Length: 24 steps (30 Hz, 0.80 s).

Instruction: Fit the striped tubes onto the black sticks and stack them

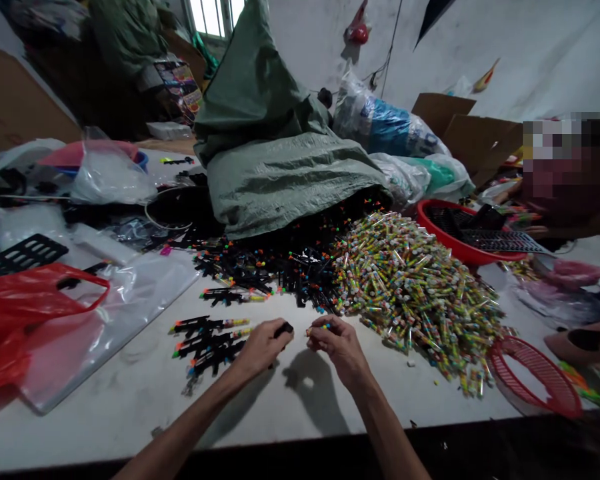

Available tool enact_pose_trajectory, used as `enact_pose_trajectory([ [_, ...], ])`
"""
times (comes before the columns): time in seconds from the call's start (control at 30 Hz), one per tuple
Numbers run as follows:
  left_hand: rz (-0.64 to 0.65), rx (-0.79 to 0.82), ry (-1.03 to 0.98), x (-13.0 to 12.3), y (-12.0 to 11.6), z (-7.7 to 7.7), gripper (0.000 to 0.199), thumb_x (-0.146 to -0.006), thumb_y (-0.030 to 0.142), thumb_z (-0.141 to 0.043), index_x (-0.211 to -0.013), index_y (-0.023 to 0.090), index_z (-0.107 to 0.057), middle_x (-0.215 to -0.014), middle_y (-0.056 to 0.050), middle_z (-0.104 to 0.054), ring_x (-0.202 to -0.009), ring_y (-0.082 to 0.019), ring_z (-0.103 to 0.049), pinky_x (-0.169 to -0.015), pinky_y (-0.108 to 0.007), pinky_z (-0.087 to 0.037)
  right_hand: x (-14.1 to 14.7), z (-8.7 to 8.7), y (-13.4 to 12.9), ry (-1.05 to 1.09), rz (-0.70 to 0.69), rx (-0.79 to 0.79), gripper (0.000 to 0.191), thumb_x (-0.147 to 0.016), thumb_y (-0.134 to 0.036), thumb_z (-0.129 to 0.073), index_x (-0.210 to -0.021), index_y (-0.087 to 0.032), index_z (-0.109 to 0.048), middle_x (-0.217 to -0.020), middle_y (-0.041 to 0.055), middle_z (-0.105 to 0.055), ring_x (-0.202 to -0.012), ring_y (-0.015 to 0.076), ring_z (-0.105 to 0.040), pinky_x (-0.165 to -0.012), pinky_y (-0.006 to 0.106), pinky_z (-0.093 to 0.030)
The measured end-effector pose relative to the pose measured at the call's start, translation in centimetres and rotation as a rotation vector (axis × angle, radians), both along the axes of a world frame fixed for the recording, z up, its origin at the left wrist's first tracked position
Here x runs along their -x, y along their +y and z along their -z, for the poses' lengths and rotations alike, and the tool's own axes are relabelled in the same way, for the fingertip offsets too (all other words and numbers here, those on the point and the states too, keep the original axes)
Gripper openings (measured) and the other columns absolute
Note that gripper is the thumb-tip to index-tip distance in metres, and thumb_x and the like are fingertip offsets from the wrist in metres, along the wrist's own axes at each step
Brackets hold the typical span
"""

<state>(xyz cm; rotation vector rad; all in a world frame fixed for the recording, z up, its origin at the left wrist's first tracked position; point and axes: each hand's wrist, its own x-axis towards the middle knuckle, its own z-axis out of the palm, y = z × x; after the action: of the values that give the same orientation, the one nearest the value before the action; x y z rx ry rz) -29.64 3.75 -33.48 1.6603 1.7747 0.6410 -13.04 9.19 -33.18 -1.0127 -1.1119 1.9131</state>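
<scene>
My left hand (pixel 264 345) is closed around a black toy gun (pixel 283 329), which is mostly hidden by the fingers. Just to the right, my right hand (pixel 341 347) pinches a small, brightly coloured piece (pixel 309 331), too small to name. A gap separates the two hands above the white table (pixel 300 393). Beside my left hand, several black toy guns (pixel 213 345) with coloured tips lie in a rough stack, some with clear candy-filled tubes at one end. Ahead is a heap of loose black toy guns (pixel 305 273); right of it rises a large pile of small filled tubes (pixel 410 287).
A green sack (pixel 295 173) opens over the toy guns. Plastic sheets (pixel 125 320) and a red bag (pixel 35 307) cover the left side. At right are a red basin (pixel 435 212), a red basket (pixel 535 400) and another person (pixel 570 180). The table edge runs close in front.
</scene>
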Motion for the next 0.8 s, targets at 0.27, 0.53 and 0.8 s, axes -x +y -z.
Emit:
enact_pose_trajectory([
  [0.27,0.207,0.204,-0.362,-1.4,-2.2,-0.3,0.025,-0.078,0.027,-0.031,-0.082,0.017,-0.053,-0.075,0.000,-0.054,-0.071,-0.015,-0.049,-0.064,-0.023,-0.038,-0.7,0.3,-1.7,0.011,-0.126,-0.010,0.027,-0.060,-0.029,-0.076,-0.074,-0.012,-0.061,-0.057,0.0016,-0.064,-0.048,0.0115,-0.058,-0.050,0.021,-0.044],
  [0.53,0.280,0.160,-0.177,-1.2,-3.1,-0.6,0.027,-0.086,0.029,-0.030,-0.093,0.021,-0.055,-0.069,0.003,-0.052,-0.063,-0.013,-0.046,-0.060,-0.023,-0.032,-1.1,-0.4,-1.8,-0.017,-0.158,-0.024,0.025,-0.059,-0.029,-0.077,-0.072,-0.011,-0.066,-0.057,0.0023,-0.065,-0.048,0.0120,-0.059,-0.050,0.022,-0.045],
  [0.8,0.263,0.036,-0.168,-1.5,-3.9,-0.4,0.025,-0.086,0.026,-0.032,-0.084,0.019,-0.056,-0.072,0.002,-0.055,-0.066,-0.013,-0.048,-0.064,-0.023,-0.033,-1.4,-0.9,-1.7,-0.101,-0.267,-0.119,0.025,-0.062,-0.033,-0.074,-0.073,-0.012,-0.068,-0.053,-0.0001,-0.062,-0.046,0.0104,-0.057,-0.049,0.021,-0.045],
])
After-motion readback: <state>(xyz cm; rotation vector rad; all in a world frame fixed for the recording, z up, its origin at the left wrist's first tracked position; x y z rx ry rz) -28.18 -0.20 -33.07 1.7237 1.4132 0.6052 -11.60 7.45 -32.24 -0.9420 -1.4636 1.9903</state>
